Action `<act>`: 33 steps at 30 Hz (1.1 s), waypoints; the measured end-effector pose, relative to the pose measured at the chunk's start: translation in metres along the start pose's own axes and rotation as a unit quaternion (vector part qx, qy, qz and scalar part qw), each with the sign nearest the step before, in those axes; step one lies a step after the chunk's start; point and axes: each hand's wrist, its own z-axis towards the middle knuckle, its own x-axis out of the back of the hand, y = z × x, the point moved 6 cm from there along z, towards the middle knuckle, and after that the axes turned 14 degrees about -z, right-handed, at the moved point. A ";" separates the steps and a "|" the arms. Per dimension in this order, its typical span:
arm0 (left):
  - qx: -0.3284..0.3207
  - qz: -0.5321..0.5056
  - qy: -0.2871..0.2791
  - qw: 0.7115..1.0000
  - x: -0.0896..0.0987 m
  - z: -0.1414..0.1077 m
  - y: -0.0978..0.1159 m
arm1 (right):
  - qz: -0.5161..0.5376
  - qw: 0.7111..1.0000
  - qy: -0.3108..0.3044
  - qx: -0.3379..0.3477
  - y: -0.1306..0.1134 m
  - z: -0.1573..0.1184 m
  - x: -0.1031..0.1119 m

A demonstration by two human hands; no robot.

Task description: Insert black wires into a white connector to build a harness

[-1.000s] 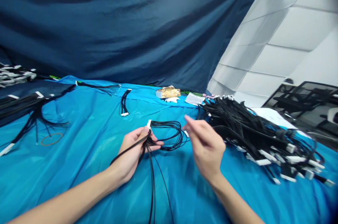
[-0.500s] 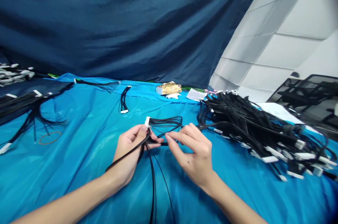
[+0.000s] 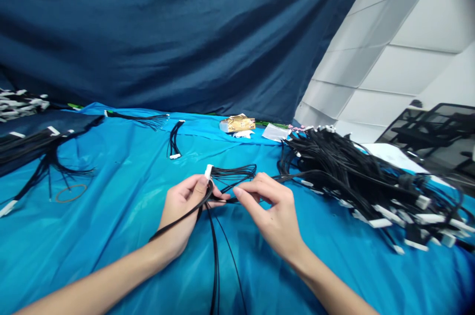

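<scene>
Near the middle of the head view, my left hand [image 3: 181,216] is closed on a black wire harness [image 3: 235,171], by its white connector [image 3: 209,171]. Some of its wires loop to the right, and others drape over my left wrist or hang down toward the front. My right hand [image 3: 272,211] is just to the right, with thumb and index finger pinched together at the black wires. Which wire lies between those fingertips is too small to make out. Part of the bundle is hidden behind my left fingers.
At the right lies a big heap of black harnesses [image 3: 341,171] with white connectors. A short harness [image 3: 174,139] and a gold packet [image 3: 239,124] lie farther back on the blue sheet [image 3: 122,196]. More harnesses [image 3: 48,152] and a brown rubber band [image 3: 70,194] are at the left.
My right hand has curled its fingers slightly more and shifted a little at the wires. My left hand keeps its grip, and the connector has moved marginally to the right.
</scene>
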 end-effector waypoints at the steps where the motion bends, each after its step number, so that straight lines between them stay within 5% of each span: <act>1: -0.003 0.012 -0.002 1.000 0.000 0.000 0.001 | 0.025 0.999 -0.012 -0.027 0.003 0.001 -0.001; 8: -0.025 0.062 0.002 0.998 -0.002 -0.001 0.008 | 0.133 0.978 -0.062 -0.148 0.018 0.001 -0.008; 16: -0.020 0.054 0.000 0.998 0.000 0.001 0.003 | 0.071 0.994 -0.038 -0.071 0.009 -0.001 -0.008; 23: 0.001 0.066 -0.049 0.997 -0.005 -0.002 -0.002 | -0.061 0.992 0.057 0.095 -0.012 -0.007 -0.003; 33: 0.057 0.000 -0.058 0.997 -0.007 -0.002 -0.014 | -0.039 0.997 0.046 0.055 -0.009 -0.006 -0.004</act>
